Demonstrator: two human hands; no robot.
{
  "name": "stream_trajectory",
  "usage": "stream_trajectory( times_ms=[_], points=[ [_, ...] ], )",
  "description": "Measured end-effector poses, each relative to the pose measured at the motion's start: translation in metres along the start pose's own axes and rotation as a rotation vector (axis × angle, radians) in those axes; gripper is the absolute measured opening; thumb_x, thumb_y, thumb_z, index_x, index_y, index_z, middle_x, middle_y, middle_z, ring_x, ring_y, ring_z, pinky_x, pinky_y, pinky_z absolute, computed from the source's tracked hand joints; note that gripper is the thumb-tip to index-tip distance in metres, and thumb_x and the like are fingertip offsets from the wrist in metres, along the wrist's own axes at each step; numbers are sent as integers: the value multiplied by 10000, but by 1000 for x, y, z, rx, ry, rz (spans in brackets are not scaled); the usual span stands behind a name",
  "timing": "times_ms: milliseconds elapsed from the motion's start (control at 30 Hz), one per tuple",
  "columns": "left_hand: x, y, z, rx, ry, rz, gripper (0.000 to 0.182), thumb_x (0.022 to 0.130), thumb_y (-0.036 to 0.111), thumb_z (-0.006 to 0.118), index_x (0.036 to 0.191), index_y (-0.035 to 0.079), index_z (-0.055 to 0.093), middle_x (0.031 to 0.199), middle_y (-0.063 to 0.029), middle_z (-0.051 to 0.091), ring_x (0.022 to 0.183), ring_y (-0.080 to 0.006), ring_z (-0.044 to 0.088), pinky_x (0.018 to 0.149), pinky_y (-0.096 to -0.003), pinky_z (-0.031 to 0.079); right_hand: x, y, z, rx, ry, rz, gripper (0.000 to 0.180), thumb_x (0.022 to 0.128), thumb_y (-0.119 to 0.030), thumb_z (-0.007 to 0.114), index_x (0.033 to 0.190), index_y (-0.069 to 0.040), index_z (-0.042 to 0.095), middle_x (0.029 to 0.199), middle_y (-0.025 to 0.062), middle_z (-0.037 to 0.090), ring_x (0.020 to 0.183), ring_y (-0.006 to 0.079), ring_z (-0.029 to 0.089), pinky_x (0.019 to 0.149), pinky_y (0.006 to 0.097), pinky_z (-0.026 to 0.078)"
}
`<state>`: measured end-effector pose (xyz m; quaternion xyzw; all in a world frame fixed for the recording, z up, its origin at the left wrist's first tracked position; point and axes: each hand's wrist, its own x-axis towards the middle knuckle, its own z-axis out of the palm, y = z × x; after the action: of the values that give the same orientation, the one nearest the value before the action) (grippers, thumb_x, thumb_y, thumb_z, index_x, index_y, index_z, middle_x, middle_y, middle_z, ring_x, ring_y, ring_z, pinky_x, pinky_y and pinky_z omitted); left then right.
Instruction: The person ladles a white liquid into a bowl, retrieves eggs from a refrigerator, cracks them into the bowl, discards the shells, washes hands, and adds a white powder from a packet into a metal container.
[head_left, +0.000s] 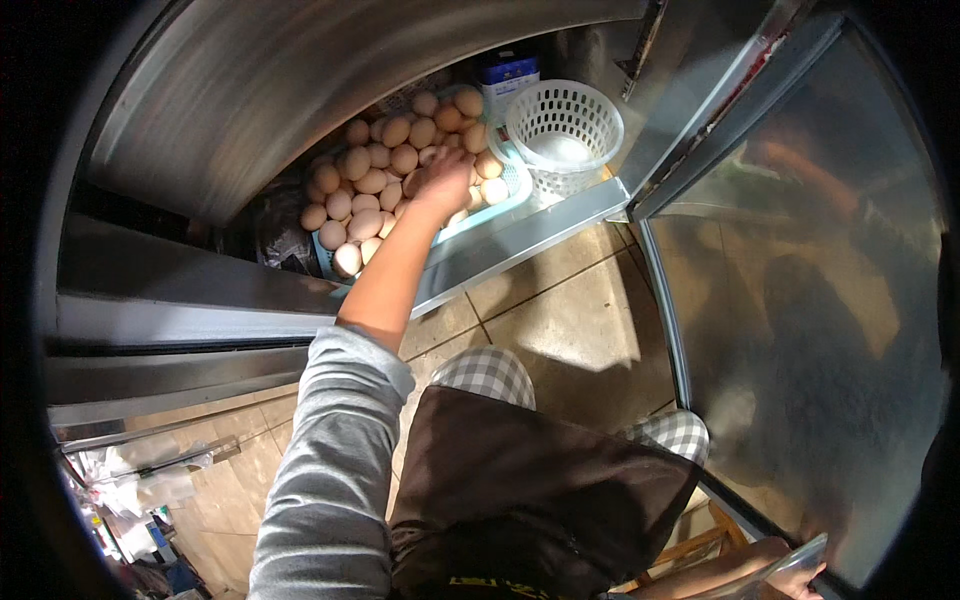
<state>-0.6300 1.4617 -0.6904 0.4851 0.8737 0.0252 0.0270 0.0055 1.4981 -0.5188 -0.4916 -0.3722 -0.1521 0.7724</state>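
Observation:
My left hand (448, 180) reaches down among brown eggs (365, 223) heaped in a light-blue plastic basket (484, 220). Its fingers are curled over eggs near the basket's right side; whether they grip one is hidden by the back of the hand. The basket sits inside a metal-lined cabinet, behind its front sill (525, 251). At the lower right edge of the view, my right hand (799, 581) holds a clear, see-through container (787, 561), only partly visible, close to the open metal door (810, 300).
A white perforated plastic basket (564, 169) stands right of the eggs, with a blue-and-white carton (510, 79) behind it. Dark plastic wrapping (285, 240) lies to the left. Below are floor tiles (555, 315), a wooden stool-like frame (694, 544) and assorted items (135, 495) at lower left.

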Motion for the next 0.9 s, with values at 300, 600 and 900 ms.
stream_trajectory(
  times_ms=[300,600,900],
  points=[
    [-19,-19,9,-68,83,139,454,740,147,617,1178,103,506,1184,-170,493,1127,-336,440,951,-397,364,-21,5,9,-20,-89,-14,448,858,-138,452,1272,-67,297,1000,154,501,871,269,505,707,401,462],
    [-107,11,10,-593,636,-402,419,701,201,698,1041,62,497,953,-151,585,884,-350,569,752,-404,465,-66,-42,27,-122,-278,-177,375,856,-123,462,1218,-32,432,1148,174,492,1051,309,468,858,427,412],
    [-105,6,26,-886,838,-423,420,689,143,719,1025,31,494,918,-161,592,846,-310,575,767,-367,462,-366,-196,152,648,-1628,149,387,802,-20,480,1185,-1,527,1256,156,501,1208,258,448,998,349,347]
  ],
)
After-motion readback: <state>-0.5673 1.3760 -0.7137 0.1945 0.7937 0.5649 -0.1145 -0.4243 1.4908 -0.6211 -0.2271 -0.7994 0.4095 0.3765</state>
